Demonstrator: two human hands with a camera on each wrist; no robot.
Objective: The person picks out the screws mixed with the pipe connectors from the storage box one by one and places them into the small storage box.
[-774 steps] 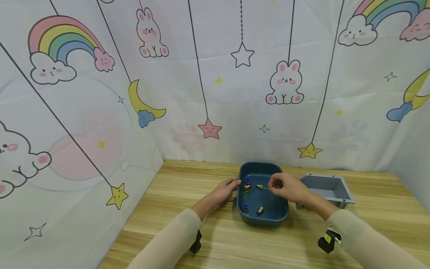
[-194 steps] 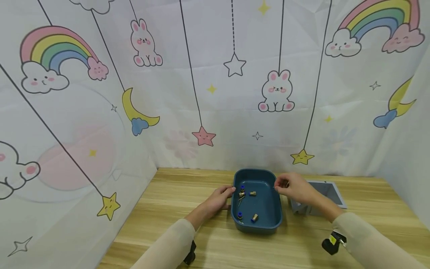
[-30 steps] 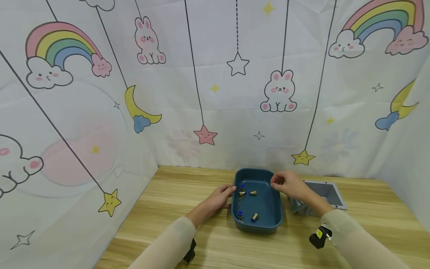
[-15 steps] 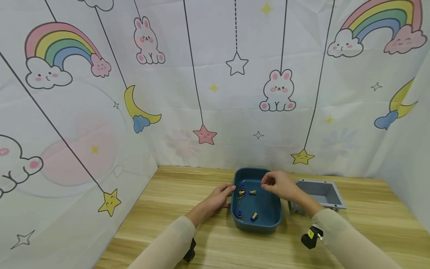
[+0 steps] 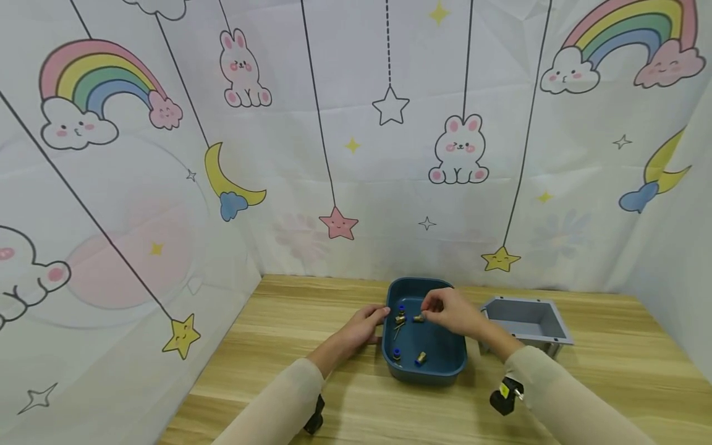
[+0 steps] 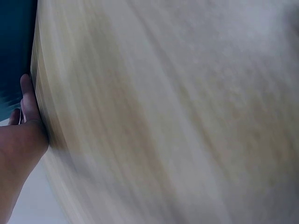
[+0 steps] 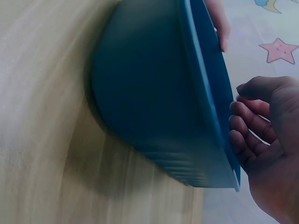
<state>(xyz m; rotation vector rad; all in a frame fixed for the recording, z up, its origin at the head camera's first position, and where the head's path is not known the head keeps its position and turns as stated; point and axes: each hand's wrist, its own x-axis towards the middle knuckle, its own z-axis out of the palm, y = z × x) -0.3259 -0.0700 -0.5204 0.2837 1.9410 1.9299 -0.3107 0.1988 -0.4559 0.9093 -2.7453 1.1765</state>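
My left hand (image 5: 358,326) holds the left wall of the blue bin (image 5: 425,372), with fingertips at its rim. In the left wrist view, the fingers (image 6: 29,100) lie along the bin's outer side. Over the inside of the bin, my right hand (image 5: 453,312) has its thumb and fingers bent, with nothing visible between them. Their tips are close to a brass fitting (image 5: 418,319); whether they touch it is unclear. More brass push-in fittings with blue collars lie in the bin, one (image 5: 421,358) near the front and another (image 5: 397,354) front left. Thin brass-coloured pins (image 5: 397,330) lie by the left wall.
To the right of the bin, a grey box (image 5: 528,334) with a flanged rim stands on the wood-grain table (image 5: 311,290). My right forearm crosses in front of its left side. A printed curtain (image 5: 300,161) hangs along the back and left of the table.
My right hand has moved left from above the bin's right rim to the fitting near the middle, uncovering more of the grey box. My left hand has stayed on the bin.
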